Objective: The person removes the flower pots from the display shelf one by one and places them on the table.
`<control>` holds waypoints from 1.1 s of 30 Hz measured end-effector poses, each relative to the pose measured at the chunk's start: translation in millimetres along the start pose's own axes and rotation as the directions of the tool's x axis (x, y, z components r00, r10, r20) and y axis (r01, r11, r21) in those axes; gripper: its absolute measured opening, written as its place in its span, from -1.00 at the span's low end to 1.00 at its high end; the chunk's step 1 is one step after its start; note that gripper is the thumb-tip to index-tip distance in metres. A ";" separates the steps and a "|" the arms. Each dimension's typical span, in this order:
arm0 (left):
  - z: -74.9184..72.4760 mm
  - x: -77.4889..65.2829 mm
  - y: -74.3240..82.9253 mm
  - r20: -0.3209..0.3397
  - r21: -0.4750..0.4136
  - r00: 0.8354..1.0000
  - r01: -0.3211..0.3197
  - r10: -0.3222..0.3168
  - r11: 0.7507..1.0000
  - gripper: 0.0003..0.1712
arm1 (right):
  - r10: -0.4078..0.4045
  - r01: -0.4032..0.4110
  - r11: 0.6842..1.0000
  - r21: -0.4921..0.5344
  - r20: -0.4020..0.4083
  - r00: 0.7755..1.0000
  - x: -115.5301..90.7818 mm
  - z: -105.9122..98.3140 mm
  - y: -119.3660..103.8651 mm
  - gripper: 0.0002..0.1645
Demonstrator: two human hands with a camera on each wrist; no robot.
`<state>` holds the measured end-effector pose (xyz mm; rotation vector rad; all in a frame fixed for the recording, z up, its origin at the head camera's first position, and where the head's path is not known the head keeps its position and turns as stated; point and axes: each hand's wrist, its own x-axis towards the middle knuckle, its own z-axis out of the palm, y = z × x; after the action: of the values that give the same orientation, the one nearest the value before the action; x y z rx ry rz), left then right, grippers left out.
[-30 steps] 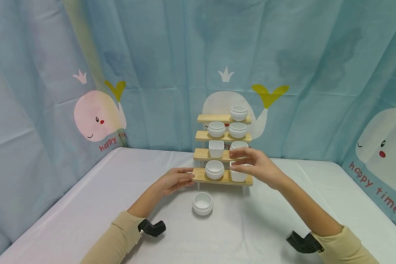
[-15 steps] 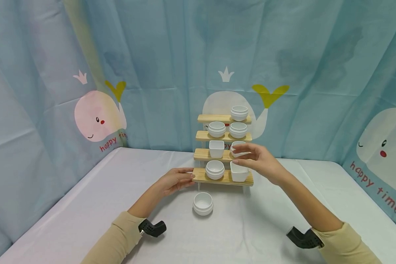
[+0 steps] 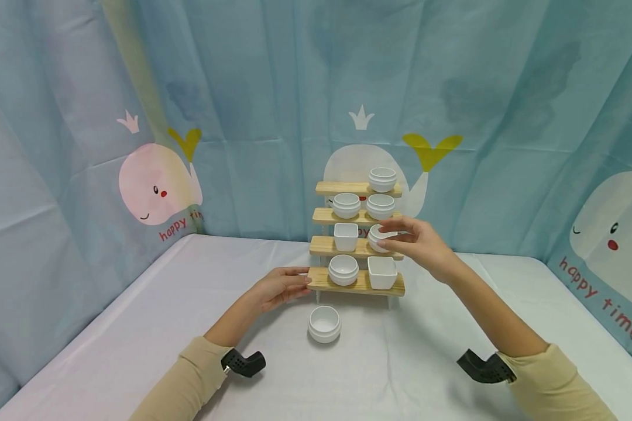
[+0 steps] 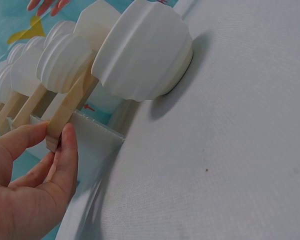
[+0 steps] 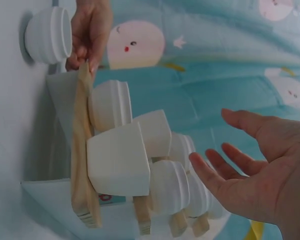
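A tiered display stand [image 3: 357,287] with wooden shelves holds small white bowls, some round and some square. My left hand [image 3: 280,289] pinches the left end of its lowest shelf between thumb and fingers, plain in the left wrist view. My right hand [image 3: 423,248] hovers at the stand's right side, before the round bowl [image 3: 375,237] on the second shelf from the bottom. Its fingers are spread and hold nothing in the right wrist view. Below that shelf sits a square bowl [image 3: 382,273], beside another round bowl [image 3: 343,270]. A square bowl [image 3: 346,237] stands left on the second shelf.
One round bowl [image 3: 324,324] stands on the white tablecloth [image 3: 347,380] in front of the stand. Two round bowls share the third shelf [image 3: 323,217]; a single round bowl [image 3: 382,180] is on the right of the top shelf. A blue curtain [image 3: 263,117] hangs behind.
My right hand has moved up and slightly right, away from the square bowl on the lowest shelf, which is now fully visible. The left hand keeps its hold on the shelf end.
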<state>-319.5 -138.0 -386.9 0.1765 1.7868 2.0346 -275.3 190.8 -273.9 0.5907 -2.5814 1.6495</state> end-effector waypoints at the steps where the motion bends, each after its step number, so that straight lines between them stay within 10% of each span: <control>1: 0.1 -0.1 0.0 0.000 -0.001 1.000 0.000 0.000 1.000 -0.37 | -0.001 0.001 1.000 -0.004 -0.002 1.000 0.8 -0.9 -0.4 -0.37; 33: 0.3 2.4 0.7 -0.018 -0.016 1.000 0.025 -0.026 1.000 -0.37 | 0.020 -0.020 1.000 0.011 -0.066 0.998 34.9 -28.1 -15.6 -0.31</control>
<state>-321.6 -136.8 -386.6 0.1303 1.7739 2.0383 -307.7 199.2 -240.3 0.5039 -2.5427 1.6593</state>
